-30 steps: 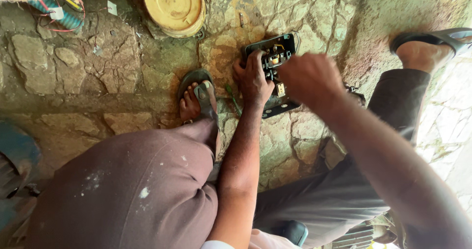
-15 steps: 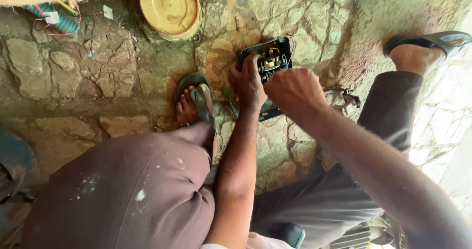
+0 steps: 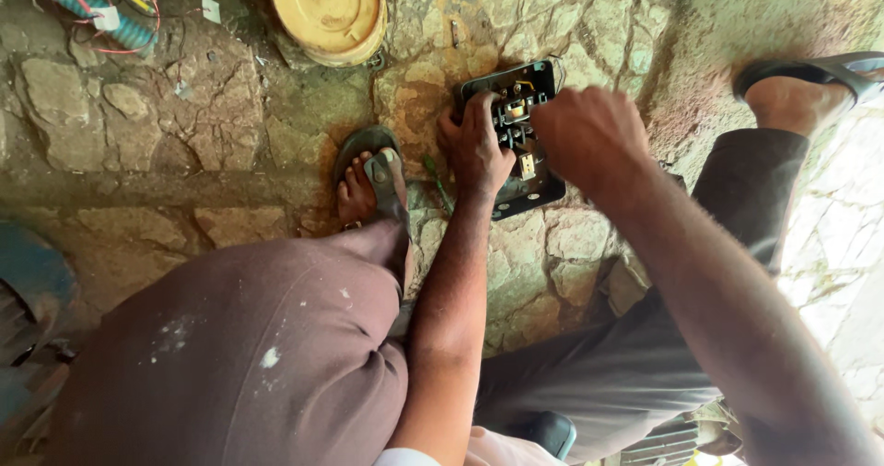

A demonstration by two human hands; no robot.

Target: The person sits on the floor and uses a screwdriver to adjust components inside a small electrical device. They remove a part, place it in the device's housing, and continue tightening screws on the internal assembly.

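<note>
A black electrical device with open casing (image 3: 520,139) lies flat on the stone paving, with metal and yellow parts showing inside. My left hand (image 3: 476,144) presses on its left edge, fingers curled over the rim. My right hand (image 3: 589,134) hovers over its right side with the fingers closed; what they grip is hidden behind the hand. A thin green-handled screwdriver (image 3: 438,183) rests on the stones just left of my left hand.
A round yellow lid (image 3: 327,10) sits at the top. A bundle of coloured wires (image 3: 110,24) lies top left. My sandalled feet (image 3: 371,182) (image 3: 810,84) rest on the uneven stone floor. A blue object (image 3: 32,282) stands at the left edge.
The view has shifted slightly. My right hand has moved up and left over the device's right side; my left hand stays on the device's left edge.
</note>
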